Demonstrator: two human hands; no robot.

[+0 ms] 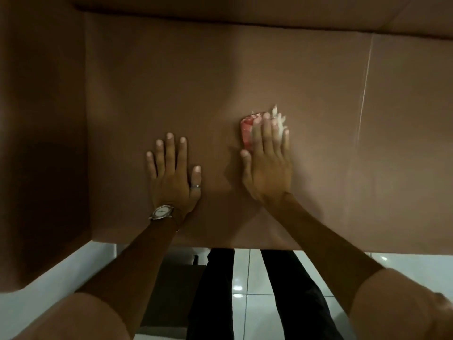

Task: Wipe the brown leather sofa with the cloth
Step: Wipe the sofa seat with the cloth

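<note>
Small crumpled red-and-white cloth on the seat of the brown leather sofa, pressed flat beneath the straight fingers of the right hand. Its edges show past the fingertips, and its long axis appears to run along the fingers. The left hand, flat and holding nothing, rests just beside. Open seat lies ahead of the right hand, so the stroke likely falls to it.

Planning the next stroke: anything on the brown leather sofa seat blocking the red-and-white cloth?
Nothing visible ahead or rightward. The red-and-white cloth lies under the flat right hand; only the left hand, flat on the brown leather sofa seat, stands to its left.
</note>
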